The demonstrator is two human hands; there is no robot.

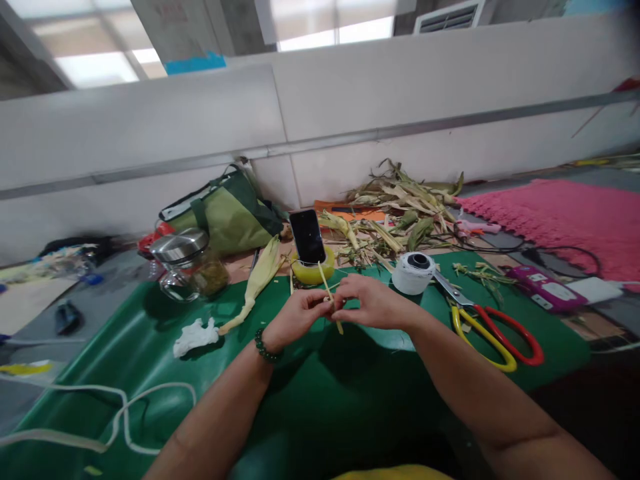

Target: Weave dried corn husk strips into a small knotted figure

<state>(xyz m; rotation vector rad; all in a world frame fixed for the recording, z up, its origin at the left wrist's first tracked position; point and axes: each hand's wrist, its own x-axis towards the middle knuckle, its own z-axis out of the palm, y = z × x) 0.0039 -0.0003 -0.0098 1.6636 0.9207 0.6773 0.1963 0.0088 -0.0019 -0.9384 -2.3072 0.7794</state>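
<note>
Above the green mat (380,400), my left hand (299,320) and my right hand (367,303) meet with fingertips together. Both are closed on a thin pale-yellow strip (325,280), likely corn husk, which stands slantwise between them. Its top end rises above the fingers and a short end sticks out below. Just behind the hands a phone (307,237) leans upright in a yellow tape roll (313,270). To the left lies a husk bundle (260,280) with a crumpled white tissue (196,337) at its tip. A white spool (414,273) stands right of my right hand.
Scissors (493,337) with red and yellow handles lie at the right, near a purple power strip (545,290). A heap of dry husks (405,200) is at the back. A glass jar (185,263), a green bag (225,213) and a white cable (125,407) are on the left.
</note>
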